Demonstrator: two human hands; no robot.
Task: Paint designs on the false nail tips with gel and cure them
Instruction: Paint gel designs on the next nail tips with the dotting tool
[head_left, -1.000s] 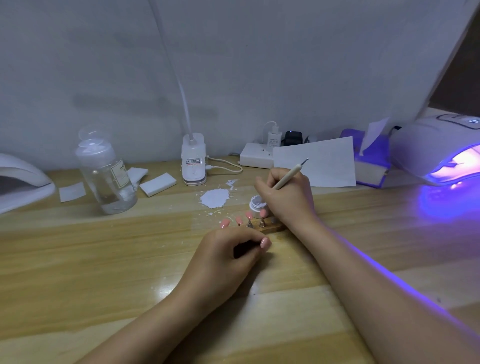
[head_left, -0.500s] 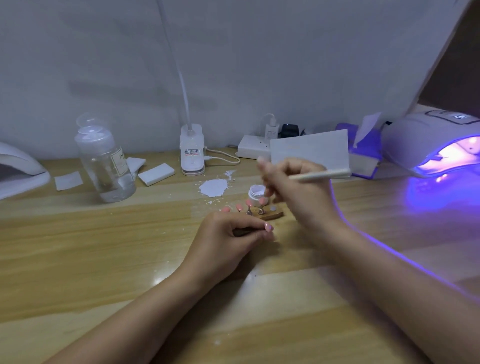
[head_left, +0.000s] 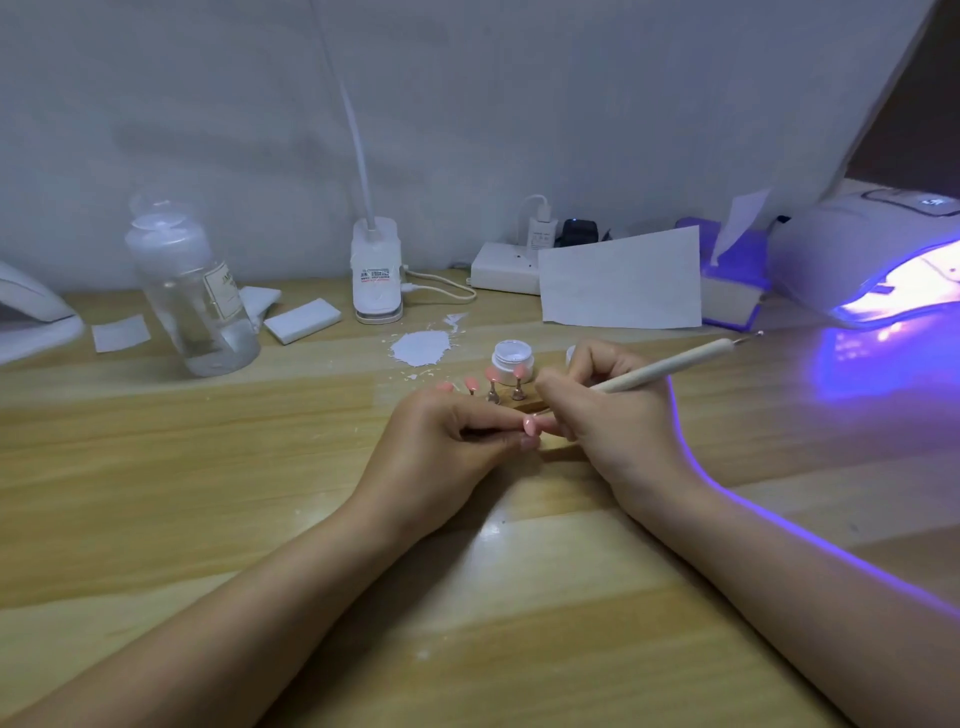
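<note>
While my left hand (head_left: 441, 447) curls in at the middle of the desk (head_left: 208, 493), its thumb and fingers pinch something small and dark. My own knuckles hide most of it, so I can't tell if it's a stand or a tip holder. One pink nail tip (head_left: 532, 425) pokes out right at my fingertips, touching my right hand (head_left: 613, 421).

My right hand sits just at 3 o'clock of the left, fingers curled tight round the dotting pen (head_left: 670, 368), which slants away toward 2 o'clock. Its working end is buried behind my fingers, so whether it's actually on the nail I honestly can't say.

At 12 o'clock from my hands stands the little wooden holder (head_left: 530, 402) with more pink tips on metal pegs; my hands cover its near edge and I can't count them properly. Right behind it is the open white gel pot (head_left: 511, 357), and a second one is mostly hidden by my right hand.

Over at 2 o'clock the curing lamp (head_left: 857, 260) glows purple, cut off by the frame edge. Around 10 o'clock there's a clear bottle (head_left: 195, 291), its label too blurry to read.
</note>
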